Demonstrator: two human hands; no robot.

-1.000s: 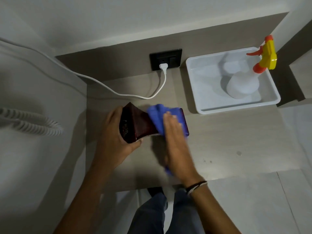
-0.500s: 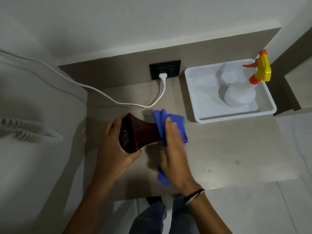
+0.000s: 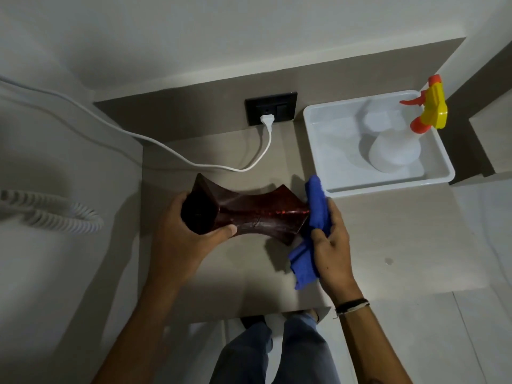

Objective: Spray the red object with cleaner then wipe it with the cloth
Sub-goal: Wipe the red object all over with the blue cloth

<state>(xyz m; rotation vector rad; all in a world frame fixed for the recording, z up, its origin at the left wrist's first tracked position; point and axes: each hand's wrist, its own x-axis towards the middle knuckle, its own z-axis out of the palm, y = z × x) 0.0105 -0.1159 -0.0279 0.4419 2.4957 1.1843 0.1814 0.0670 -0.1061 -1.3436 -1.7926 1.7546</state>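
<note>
A dark red, waisted vase [image 3: 257, 214] lies on its side just above the small wooden table [image 3: 374, 245]. My left hand [image 3: 182, 234] grips it around the open mouth at its left end. My right hand [image 3: 331, 245] holds a bunched blue cloth [image 3: 315, 217] against the vase's right end, with the cloth's tail hanging down toward the table. The white spray bottle [image 3: 396, 151] with a yellow and orange trigger head stands in the white tray [image 3: 318, 139] at the back right.
A white cable [image 3: 194, 162] runs from the black wall socket [image 3: 271, 108] across the back of the table and off to the left. A coiled white cord [image 3: 47, 212] lies on the surface at far left. My legs show below the table's front edge.
My right hand has slid the blue cloth from the middle of the vase to its right end, uncovering most of its body. The left hand keeps its grip on the mouth.
</note>
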